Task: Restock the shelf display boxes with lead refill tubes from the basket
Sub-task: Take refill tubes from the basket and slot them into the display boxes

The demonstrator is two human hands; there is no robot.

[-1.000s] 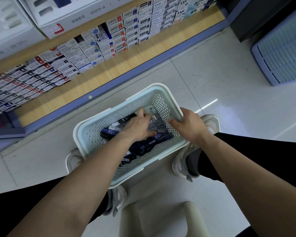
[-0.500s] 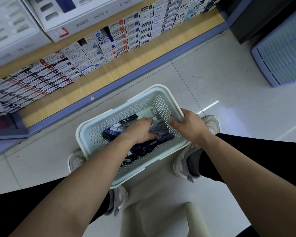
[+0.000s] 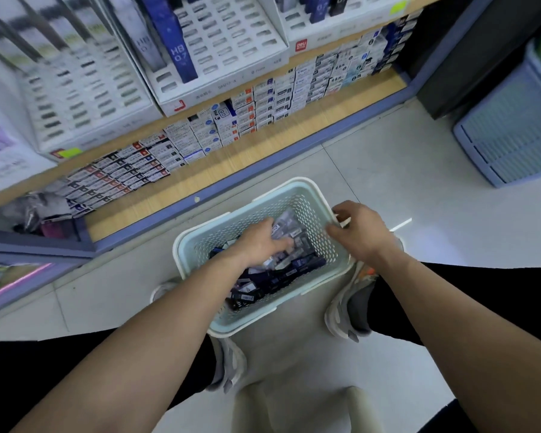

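White slotted display boxes [image 3: 231, 48] stand tilted on the shelf at upper left, with small cartons [image 3: 200, 132] stacked in rows below them. On the floor in front sits the pale basket [image 3: 310, 214], wedged between two grey shoes [image 3: 344, 310]. The left hand [image 3: 263, 242] is down inside it, fingers curled round a clutch of lead refill tubes [image 3: 275, 279] (dark and clear ones, jumbled). The right hand [image 3: 359, 232] pinches the basket's far right rim. A blue slatted crate [image 3: 509, 135] stands well apart at right.
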